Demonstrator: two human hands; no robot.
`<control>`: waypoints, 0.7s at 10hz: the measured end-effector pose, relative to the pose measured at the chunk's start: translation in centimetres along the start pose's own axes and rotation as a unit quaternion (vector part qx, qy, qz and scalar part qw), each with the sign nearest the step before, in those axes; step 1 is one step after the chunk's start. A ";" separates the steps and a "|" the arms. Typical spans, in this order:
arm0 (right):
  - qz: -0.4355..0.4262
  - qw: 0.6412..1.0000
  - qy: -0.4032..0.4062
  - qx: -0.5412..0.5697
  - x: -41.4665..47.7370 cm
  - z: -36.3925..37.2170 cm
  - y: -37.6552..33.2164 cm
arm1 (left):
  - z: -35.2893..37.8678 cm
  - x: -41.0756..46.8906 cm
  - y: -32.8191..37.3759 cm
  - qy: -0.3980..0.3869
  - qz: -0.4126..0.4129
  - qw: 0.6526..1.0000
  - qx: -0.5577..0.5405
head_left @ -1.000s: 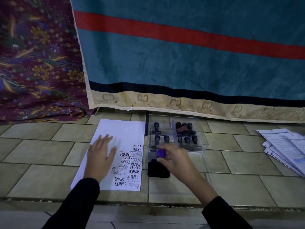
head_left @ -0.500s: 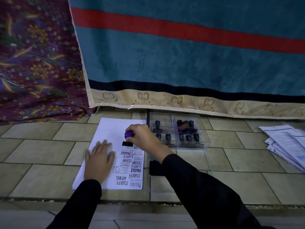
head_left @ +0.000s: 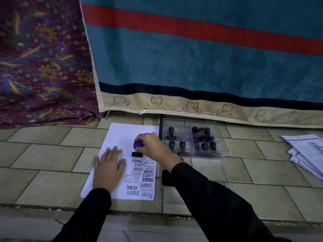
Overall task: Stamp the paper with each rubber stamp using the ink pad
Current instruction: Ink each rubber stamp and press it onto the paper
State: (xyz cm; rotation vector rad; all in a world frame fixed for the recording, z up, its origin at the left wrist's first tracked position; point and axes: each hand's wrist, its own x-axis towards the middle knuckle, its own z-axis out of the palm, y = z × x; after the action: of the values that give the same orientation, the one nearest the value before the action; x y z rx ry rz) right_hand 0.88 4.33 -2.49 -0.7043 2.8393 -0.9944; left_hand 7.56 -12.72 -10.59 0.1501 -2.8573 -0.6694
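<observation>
On the tiled floor, the right hand grips the purple-topped stamp, its base pressed on the paper above the printed words. The left hand lies flat, fingers spread, pinning the sheet.

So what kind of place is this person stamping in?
Probably a home floor, not an office desk. The paper lies directly on floor tiles, with a teal blanket and a floral cloth draped just behind it.
</observation>
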 end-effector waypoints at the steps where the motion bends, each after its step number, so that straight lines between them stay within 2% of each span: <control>1: 0.005 1.000 -0.004 0.000 0.0 0.1 0.1 | 0.0 0.1 -0.1 -0.002 0.000 1.000 0.001; 4: -0.008 1.000 0.007 -0.018 -0.1 1.0 0.1 | 0.1 0.1 -0.1 -0.002 -0.003 1.000 0.003; 7: 0.019 1.000 0.007 -0.003 0.2 1.1 -0.1 | 0.1 0.0 0.1 0.003 -0.004 1.000 -0.002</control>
State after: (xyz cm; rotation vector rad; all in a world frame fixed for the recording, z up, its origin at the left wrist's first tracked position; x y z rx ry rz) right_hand 0.98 3.60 -3.29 -0.6430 2.8578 -0.9884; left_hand 7.59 -12.58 -10.60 0.1616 -2.8508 -0.6755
